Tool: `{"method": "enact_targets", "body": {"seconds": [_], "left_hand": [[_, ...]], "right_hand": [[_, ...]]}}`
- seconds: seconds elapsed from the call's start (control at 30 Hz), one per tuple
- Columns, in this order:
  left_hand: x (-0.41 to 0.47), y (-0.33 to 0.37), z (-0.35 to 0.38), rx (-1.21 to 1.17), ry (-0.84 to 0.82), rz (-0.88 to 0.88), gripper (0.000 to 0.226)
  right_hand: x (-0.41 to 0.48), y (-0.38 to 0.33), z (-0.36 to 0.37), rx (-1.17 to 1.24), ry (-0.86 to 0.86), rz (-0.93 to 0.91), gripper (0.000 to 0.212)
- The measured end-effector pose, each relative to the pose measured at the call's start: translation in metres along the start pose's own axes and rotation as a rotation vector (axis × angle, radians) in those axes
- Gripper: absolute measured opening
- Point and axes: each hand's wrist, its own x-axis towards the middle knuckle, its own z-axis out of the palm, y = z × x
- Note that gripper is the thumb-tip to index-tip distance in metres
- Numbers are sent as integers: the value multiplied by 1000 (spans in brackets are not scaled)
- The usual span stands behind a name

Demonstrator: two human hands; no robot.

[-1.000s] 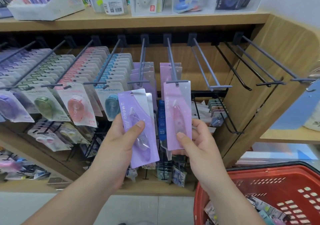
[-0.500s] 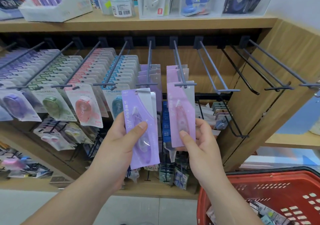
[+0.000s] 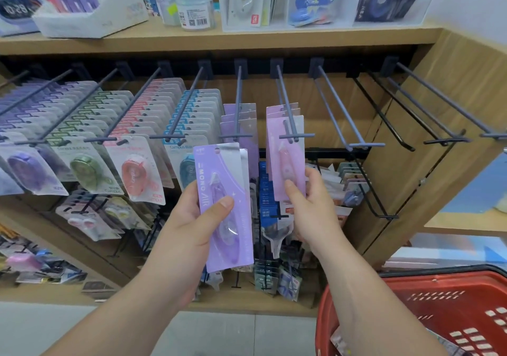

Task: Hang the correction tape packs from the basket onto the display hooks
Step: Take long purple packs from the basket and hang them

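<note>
Pink pack (image 3: 285, 163) on hook (image 3: 286, 100) tip, purple pack (image 3: 231, 185) leftward, bare hooks (image 3: 342, 109) rightward

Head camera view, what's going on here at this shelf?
A person is hanging up correction tape. The right hand pinches a pink pack by its lower end, with its top at the tip of a hook that already carries other pink packs; whether it is fully threaded is unclear. The left hand grips purple packs, held below the hooks. A red basket at lower right holds more packs.
</note>
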Motion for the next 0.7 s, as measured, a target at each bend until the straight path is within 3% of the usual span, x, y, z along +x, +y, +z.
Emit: {"method": "enact_targets", "body": {"seconds": [0.23,0.33,0.4,0.47,0.53,0.6,0.7], "left_hand": [[-2,-1,-3,-11,-12,-1,34],[-1,-3,-4,-15,-18,-8,35],[-1,-5,-4,-30,-12,-20,37],[0,-8,-3,-45,-9,-37,40],[0,-11,0,-48,-6,-49,46],[0,-12,3,-10,12,-44,53],[1,-13,8,47,41,-18,63]], "right_hand": [[12,-1,1,-32,-18,33,21],[0,1,-1,-125,88,61,46],[-20,-6,0,-108,160,35,46],[-45,-17,5,56,54,23,26],[-68,-28,13,192,-164,36,20],[-82,-33,18,228,-287,20,30],[-87,-33,18,187,-305,21,40]]}}
